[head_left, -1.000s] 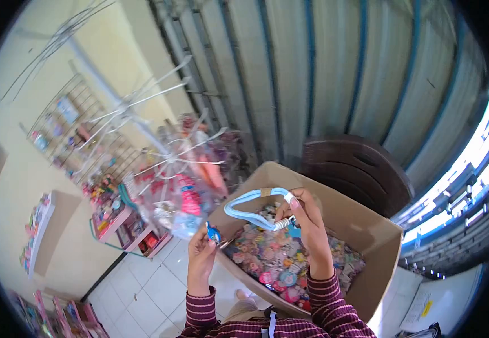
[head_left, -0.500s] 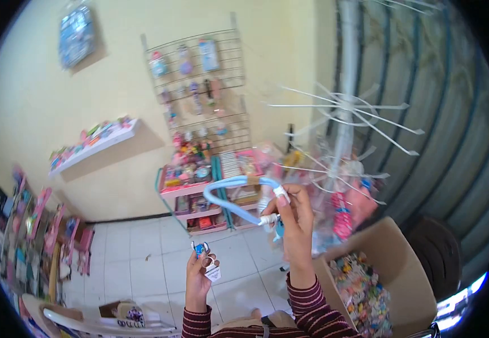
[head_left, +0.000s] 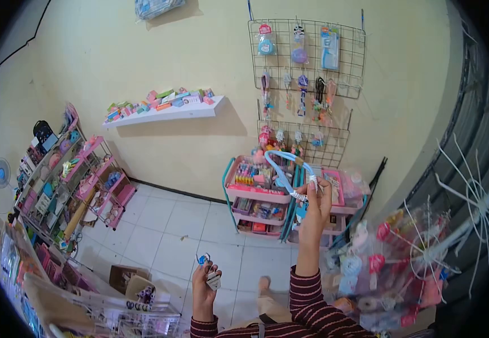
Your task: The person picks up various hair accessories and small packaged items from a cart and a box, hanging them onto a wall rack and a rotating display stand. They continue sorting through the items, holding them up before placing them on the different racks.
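My right hand (head_left: 316,211) is raised and closed on a light blue padded loop (head_left: 274,167), pinching it near its white wrapped ends. A brown patch sits on the loop's upper curve. Lower and to the left, my left hand (head_left: 202,290) is closed around a keychain (head_left: 202,259) with a small blue figure that sticks up above the fingers. A white tag (head_left: 214,281) hangs beside those fingers. Both hands are apart, in front of the tiled floor.
Pink tiered carts (head_left: 258,195) with small goods stand against the wall below a wire grid (head_left: 306,56). A white shelf (head_left: 165,116) hangs to their left. A white display stand (head_left: 453,236) with bagged goods is at right. Stocked racks (head_left: 58,169) line the left.
The view has turned left, so the carts, wall grid and display stand now sit farther right. Both hands keep hold of their things; the right hand appears slightly farther right and higher.
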### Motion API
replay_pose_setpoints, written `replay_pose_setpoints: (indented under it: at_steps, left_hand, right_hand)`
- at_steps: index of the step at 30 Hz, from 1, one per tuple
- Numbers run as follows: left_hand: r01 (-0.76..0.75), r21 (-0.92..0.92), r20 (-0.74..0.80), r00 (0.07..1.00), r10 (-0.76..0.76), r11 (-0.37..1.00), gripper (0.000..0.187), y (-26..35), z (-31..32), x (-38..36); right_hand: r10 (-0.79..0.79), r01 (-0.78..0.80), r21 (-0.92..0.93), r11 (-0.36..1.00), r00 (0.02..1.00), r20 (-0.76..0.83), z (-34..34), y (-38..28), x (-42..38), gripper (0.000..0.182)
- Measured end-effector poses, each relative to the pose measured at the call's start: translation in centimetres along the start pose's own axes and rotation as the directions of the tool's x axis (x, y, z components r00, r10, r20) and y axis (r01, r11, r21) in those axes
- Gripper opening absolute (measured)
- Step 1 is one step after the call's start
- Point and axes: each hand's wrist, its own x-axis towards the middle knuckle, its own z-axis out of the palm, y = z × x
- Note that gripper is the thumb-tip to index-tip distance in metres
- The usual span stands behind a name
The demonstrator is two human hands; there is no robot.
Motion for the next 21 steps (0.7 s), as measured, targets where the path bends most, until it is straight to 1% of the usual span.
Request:
replay_pose_setpoints:
  at_steps: [2,3,5,6,7,8,9,11,12,13,15,16,18,21]
  left_hand:
    - [-0.066,-0.051,0.009,0.998,0.066,0.997,0.011,0.1,0.4,3.6]
    - [-0.063,-0.042,0.014,0.998,0.064,0.997,0.011,0.4,1.0,5.4]
    - [-0.112,-0.023,0.016,0.993,0.113,0.993,0.011,1.0,2.7,8.9]
    - [-0.133,0.014,-0.008,0.991,0.133,0.991,0.012,1.3,3.7,10.5]
    - [-0.134,0.017,0.008,0.991,0.134,0.991,0.012,1.5,4.6,11.9]
    - [-0.173,0.032,0.013,0.985,0.172,0.984,0.012,1.6,5.3,13.3]
    - [-0.209,0.049,0.011,0.978,0.208,0.977,0.011,1.6,5.8,14.6]
    - [-0.21,0.022,0.013,0.978,0.21,0.977,0.011,1.1,6.0,16.4]
    - [-0.214,-0.013,0.019,0.977,0.215,0.977,0.011,0.8,6.0,17.2]
    - [-0.211,-0.017,0.008,0.977,0.212,0.977,0.011,0.4,5.8,18.0]
    - [-0.12,-0.137,0.027,0.992,0.124,0.983,0.011,-0.1,5.3,19.8]
    - [-0.116,-0.14,0.024,0.992,0.121,0.983,0.011,-0.3,5.2,20.9]
    - [-0.079,-0.178,-0.005,0.997,0.08,0.981,0.01,-0.7,5.1,23.0]
    - [-0.046,-0.139,-0.002,0.999,0.047,0.989,0.012,-0.8,6.2,26.3]
  right_hand:
    - [-0.022,0.022,0.017,1.0,1.0,-0.001,1.2,2.7,3.3,0.015]
    - [-0.037,0.037,0.027,0.999,0.999,-0.007,1.7,3.8,4.9,0.015]
    - [-0.069,0.07,0.029,0.997,0.997,-0.024,3.2,5.5,8.3,0.015]
    - [-0.086,0.087,0.053,0.995,0.996,-0.028,4.1,6.1,10.1,0.015]
    - [-0.104,0.106,0.077,0.991,0.994,-0.029,4.9,6.7,11.8,0.016]
    - [-0.117,0.116,0.071,0.991,0.993,0.008,5.2,7.9,13.5,0.017]
    - [-0.12,0.12,0.074,0.99,0.993,0.005,5.7,8.7,15.0,0.017]
    - [-0.115,0.112,0.065,0.992,0.992,0.042,6.7,10.2,17.5,0.015]
    - [-0.146,0.145,0.049,0.988,0.989,0.032,7.5,10.3,18.3,0.015]
    - [-0.139,0.137,0.041,0.99,0.99,0.038,8.1,11.0,19.1,0.015]
    - [-0.2,0.197,0.056,0.979,0.979,0.041,8.9,12.5,20.8,0.015]
    - [-0.221,0.219,0.03,0.975,0.973,0.07,9.1,13.6,21.8,0.015]
    - [-0.203,0.202,0.022,0.979,0.976,0.071,9.7,15.2,23.4,0.016]
    - [-0.217,0.215,0.049,0.975,0.974,0.064,11.1,17.3,25.8,0.017]
